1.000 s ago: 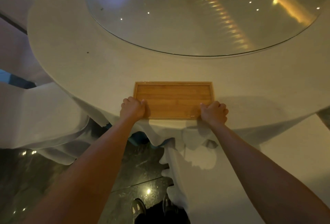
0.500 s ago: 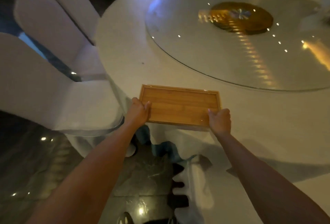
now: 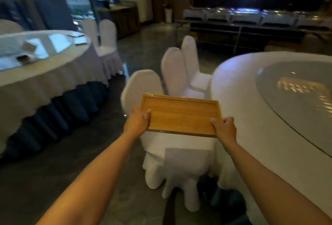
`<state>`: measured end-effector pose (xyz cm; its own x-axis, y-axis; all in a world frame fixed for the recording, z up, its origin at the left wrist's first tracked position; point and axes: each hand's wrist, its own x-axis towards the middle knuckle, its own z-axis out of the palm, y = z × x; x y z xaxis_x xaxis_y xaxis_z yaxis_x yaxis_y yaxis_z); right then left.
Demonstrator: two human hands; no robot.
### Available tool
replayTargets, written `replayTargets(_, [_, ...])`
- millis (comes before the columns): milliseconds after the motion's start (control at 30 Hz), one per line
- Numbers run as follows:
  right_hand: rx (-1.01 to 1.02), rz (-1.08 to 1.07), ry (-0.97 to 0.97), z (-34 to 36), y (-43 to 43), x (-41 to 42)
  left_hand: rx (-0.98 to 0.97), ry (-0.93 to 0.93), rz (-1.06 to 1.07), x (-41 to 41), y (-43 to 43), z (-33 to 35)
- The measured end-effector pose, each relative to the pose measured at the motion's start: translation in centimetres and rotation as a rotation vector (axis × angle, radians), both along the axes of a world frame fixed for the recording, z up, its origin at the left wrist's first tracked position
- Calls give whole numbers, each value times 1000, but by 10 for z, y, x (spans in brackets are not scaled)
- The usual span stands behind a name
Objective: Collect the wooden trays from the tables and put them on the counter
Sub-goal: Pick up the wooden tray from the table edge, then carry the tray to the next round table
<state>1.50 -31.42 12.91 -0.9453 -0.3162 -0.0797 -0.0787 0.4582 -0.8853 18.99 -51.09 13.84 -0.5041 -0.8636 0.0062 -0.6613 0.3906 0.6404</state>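
The wooden tray [image 3: 181,115] is held in the air, clear of any bench, above a white-covered chair [image 3: 143,84] at the centre of the view. The round bench [image 3: 242,99] with the white cloth and glass turntable [image 3: 296,102] lies at 3 o'clock; a second round bench [image 3: 45,74] lies at 10 o'clock.

Grip state: the left hand [image 3: 136,123] is clamped on the tray's near left corner, thumb on the upper face, fingers underneath. The right hand [image 3: 224,128] is clamped on the near right corner in the same manner. The tray sits close to level, tilted slightly down to the right.

Handling assessment: the tray appears rigid, shallow and light, with a low raised rim and nothing on it. The smooth, faintly glossy face may be slippery; take hold at the rim on the short ends or corners, as here. One-handed carrying looks feasible but less stable.

Count: one wooden tray in hand. Flat items on the 10 o'clock bench are too blurred to identify or count. Five white-covered chairs are visible: three near the tray, two at 11 o'clock. A long serving counter [image 3: 251,20] with lidded metal dishes stands at 1 o'clock, well apart from the tray; it is judged a possible destination.
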Motion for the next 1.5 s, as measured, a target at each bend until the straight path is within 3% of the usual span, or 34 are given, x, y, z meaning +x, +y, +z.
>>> replayTargets(267, [-137,317,21,26,-191,60,-75,1,291,115,-138,28])
replayTargets(533, [-228,512,-38,24,-357,67,-119,-7,481,147,-260,32])
replayTargets(900, [-297,548,-8,55,-586,6,-58,109,520,95,-475,58])
replayTargets(1133, [-258,557,-13,41,-718,-2,-52,32,547,92,-613,43])
replayTargets(1500, [-198,446,7,13,-952,6,38,15,415,88,-870,4])
